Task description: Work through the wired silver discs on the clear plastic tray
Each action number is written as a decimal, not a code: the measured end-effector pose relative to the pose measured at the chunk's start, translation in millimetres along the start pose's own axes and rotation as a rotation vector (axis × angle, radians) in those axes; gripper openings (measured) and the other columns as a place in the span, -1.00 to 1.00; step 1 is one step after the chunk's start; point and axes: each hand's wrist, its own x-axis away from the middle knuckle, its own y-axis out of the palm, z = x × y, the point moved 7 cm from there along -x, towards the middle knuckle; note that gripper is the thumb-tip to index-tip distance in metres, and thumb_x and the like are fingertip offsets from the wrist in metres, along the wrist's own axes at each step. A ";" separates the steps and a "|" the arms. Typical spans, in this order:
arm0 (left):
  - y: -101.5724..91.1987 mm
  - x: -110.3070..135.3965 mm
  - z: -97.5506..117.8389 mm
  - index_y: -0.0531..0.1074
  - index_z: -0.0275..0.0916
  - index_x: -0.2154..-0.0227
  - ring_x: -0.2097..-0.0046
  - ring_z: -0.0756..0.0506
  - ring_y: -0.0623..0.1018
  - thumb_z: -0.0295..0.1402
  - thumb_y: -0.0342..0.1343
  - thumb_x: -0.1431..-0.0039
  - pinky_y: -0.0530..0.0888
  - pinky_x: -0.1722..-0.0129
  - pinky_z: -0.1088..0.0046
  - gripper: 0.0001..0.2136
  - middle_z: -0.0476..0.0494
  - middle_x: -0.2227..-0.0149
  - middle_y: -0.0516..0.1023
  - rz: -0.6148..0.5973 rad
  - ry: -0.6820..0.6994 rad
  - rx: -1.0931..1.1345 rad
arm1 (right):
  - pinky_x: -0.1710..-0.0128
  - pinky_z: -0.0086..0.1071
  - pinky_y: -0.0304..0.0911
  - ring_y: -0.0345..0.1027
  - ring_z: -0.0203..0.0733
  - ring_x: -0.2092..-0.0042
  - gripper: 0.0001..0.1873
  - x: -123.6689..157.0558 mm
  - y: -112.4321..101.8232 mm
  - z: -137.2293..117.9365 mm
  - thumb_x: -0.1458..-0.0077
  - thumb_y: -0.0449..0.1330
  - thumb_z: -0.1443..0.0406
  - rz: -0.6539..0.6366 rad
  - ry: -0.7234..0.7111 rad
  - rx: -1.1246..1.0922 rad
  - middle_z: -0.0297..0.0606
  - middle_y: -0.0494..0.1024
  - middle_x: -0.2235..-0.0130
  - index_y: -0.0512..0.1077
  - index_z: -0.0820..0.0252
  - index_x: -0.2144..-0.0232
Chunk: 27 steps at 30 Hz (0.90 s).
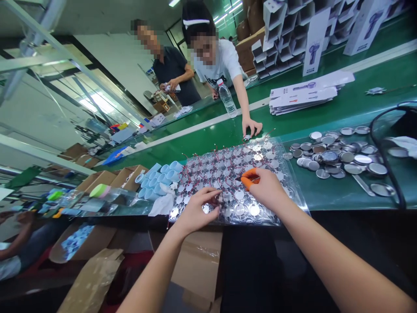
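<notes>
Right hand (269,190) gripping an orange-handled tool (246,182) over a clear plastic tray (295,184) of round parts (239,195)

At the far left, a seated person's arm (18,237) is showing at the edge of the view. Next, an open cardboard box (106,237) is holding light-blue pieces (76,242) below the bench. On the bench, a container with a green lid (100,191) is lying on its side, and pale-blue cups (159,179) are sitting in a cluster beside a crumpled white cloth (163,203).

The left hand (195,209) is hovering at the tray's near side, thumb and fingers curving with a gap between them; whether it is pinching a small part cannot be told. The tray is lying in the middle, at the bench's near edge, its silvery round parts sitting in rows with thin red wires showing among them.

A water bottle (228,101) is standing beyond the tray. The right hand is closing its fingers around the tool's orange handles, the dark tip pointing left over the parts. Beyond it, a co-worker's hand (251,126) is reaching down to a small pale part (246,137) by the tray's far edge.

Further right, flattened printed cartons (302,94) are lying stacked, loose metal discs (347,157) are heaping up nearer, and a black cable (399,191) is curving past them.
</notes>
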 end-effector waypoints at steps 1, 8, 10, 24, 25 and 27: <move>-3.4 3.2 -8.5 0.50 -0.20 -0.04 0.11 -0.09 0.54 -0.39 0.18 -0.13 0.58 0.09 0.29 -0.62 -0.24 -0.01 0.47 0.089 -0.067 0.088 | 0.41 -0.33 0.37 0.51 -0.16 0.39 -0.87 1.3 3.5 0.2 -0.03 0.24 0.32 -0.032 0.031 -0.083 -0.19 0.63 0.35 0.54 0.18 0.31; 4.2 21.2 -29.0 0.41 -0.19 -0.15 0.25 0.01 0.51 -0.30 0.21 -0.15 0.59 0.18 0.41 -0.53 -0.20 0.07 0.49 0.383 -0.221 0.327 | 0.59 -0.45 0.32 0.51 -0.20 0.45 -0.90 15.8 39.3 -1.0 -0.02 0.26 0.38 -0.282 0.181 -0.455 -0.22 0.58 0.46 0.48 0.24 0.34; 8.5 20.0 -26.0 0.48 -0.17 -0.06 0.27 0.02 0.50 -0.31 0.20 -0.17 0.58 0.22 0.45 -0.62 -0.17 0.08 0.47 0.376 -0.185 0.278 | 0.60 -0.48 0.31 0.49 -0.25 0.48 -0.93 18.2 46.8 1.6 0.00 0.27 0.41 -0.307 0.213 -0.479 -0.24 0.56 0.49 0.47 0.26 0.37; 19.2 19.2 -28.0 0.49 -0.19 0.04 0.28 -0.01 0.54 -0.35 0.26 -0.14 0.59 0.24 0.43 -0.70 -0.14 0.16 0.49 0.384 -0.066 0.199 | 0.55 -0.47 0.38 0.44 -0.28 0.56 -0.90 17.7 64.5 14.6 0.02 0.27 0.45 -0.308 0.258 -0.430 -0.31 0.53 0.59 0.44 0.28 0.38; 19.0 19.2 -26.4 0.49 -0.19 0.04 0.28 -0.01 0.54 -0.36 0.26 -0.14 0.59 0.24 0.43 -0.70 -0.14 0.16 0.50 0.386 -0.058 0.180 | 0.55 -0.46 0.39 0.44 -0.27 0.56 -0.91 17.6 65.1 15.2 0.01 0.27 0.45 -0.309 0.265 -0.426 -0.31 0.53 0.60 0.44 0.28 0.38; 18.0 19.1 -22.3 0.49 -0.19 0.04 0.30 -0.01 0.54 -0.37 0.26 -0.14 0.58 0.23 0.42 -0.69 -0.14 0.16 0.51 0.392 -0.040 0.120 | 0.54 -0.45 0.40 0.45 -0.27 0.57 -0.91 17.3 65.5 15.7 0.02 0.26 0.46 -0.305 0.274 -0.417 -0.31 0.52 0.61 0.44 0.27 0.40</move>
